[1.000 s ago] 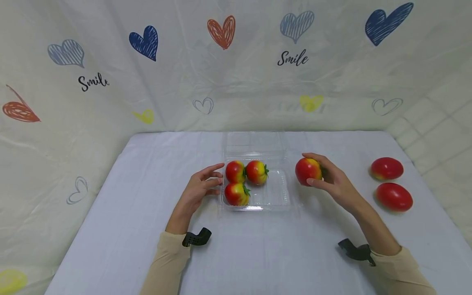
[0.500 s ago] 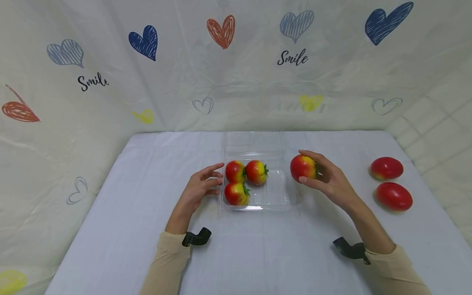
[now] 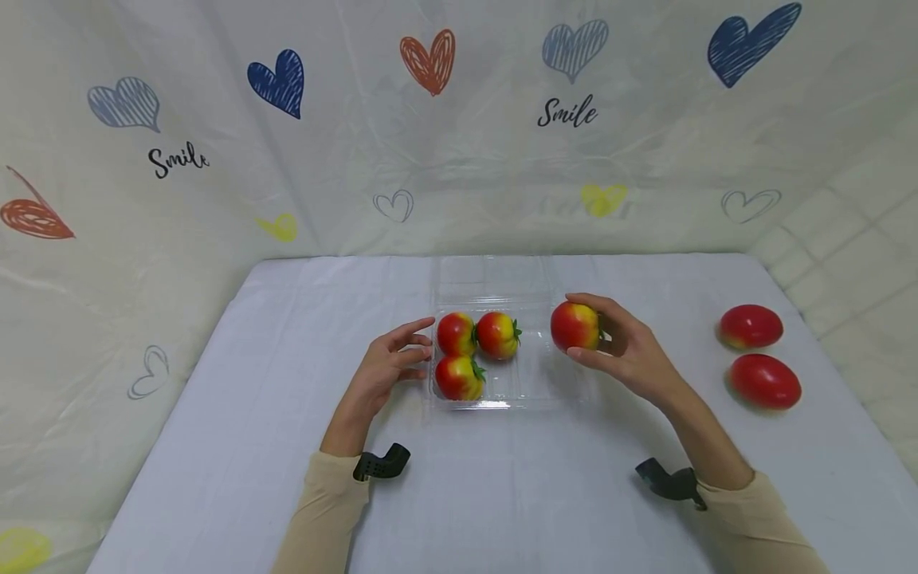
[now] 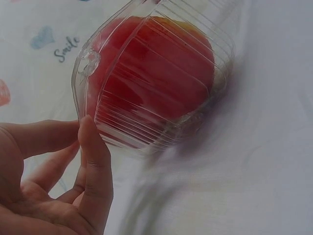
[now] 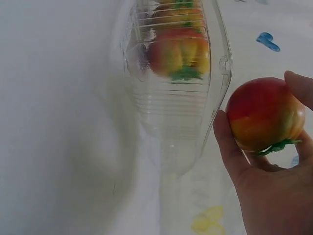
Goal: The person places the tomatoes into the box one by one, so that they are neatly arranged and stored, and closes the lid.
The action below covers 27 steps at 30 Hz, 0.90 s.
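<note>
A clear plastic clamshell box (image 3: 531, 379) lies open on the table, its lid (image 3: 491, 277) folded back. Three red-and-yellow tomatoes with green stems sit inside: one back left (image 3: 455, 333), one beside it (image 3: 498, 335), one front left (image 3: 459, 377). At the left rim, my left hand (image 3: 383, 367) pinches the box edge between thumb and finger, as the left wrist view shows. My right hand (image 3: 627, 347) grips another tomato (image 3: 574, 325) above the box's right side; in the right wrist view this tomato (image 5: 264, 112) has its green stem toward the palm.
Two oval red fruits, one farther back (image 3: 750, 326) and one nearer (image 3: 764, 381), lie at the table's right. A white cloth (image 3: 251, 446) covers the table. Behind it hangs a pale curtain (image 3: 488, 151) printed with hearts. Black camera mounts sit on both wrists.
My right hand has carried its tomato leftward, from beside the box to over its right edge. The left hand and the tomatoes in the box have stayed put.
</note>
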### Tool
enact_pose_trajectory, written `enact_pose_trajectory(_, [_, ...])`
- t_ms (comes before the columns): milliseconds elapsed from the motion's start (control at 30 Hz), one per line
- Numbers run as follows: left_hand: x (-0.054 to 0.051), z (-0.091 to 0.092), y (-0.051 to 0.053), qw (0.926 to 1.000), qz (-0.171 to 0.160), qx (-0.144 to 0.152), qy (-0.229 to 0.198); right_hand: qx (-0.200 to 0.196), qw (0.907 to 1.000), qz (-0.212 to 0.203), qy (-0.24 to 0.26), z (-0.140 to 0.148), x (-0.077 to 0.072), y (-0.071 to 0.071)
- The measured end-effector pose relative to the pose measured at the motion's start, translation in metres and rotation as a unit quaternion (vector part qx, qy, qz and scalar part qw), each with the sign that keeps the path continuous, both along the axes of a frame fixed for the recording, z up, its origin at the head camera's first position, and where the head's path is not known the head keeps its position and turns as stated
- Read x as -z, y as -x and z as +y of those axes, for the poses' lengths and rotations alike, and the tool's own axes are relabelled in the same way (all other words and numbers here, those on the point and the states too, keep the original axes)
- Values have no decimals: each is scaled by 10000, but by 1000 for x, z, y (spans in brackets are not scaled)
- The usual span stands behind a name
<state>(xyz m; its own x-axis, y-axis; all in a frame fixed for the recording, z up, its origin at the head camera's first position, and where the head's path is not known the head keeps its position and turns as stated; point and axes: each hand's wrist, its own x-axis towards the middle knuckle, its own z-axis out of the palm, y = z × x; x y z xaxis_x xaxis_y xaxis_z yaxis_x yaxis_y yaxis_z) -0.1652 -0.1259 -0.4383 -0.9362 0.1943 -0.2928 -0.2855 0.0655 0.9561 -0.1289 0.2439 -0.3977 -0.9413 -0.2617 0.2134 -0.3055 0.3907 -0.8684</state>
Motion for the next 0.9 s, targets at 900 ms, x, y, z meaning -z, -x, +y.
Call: enact_pose_trajectory(900, [1,0,-1,10000,48,8,-26,-95,9997,-218,27,-18,2,4])
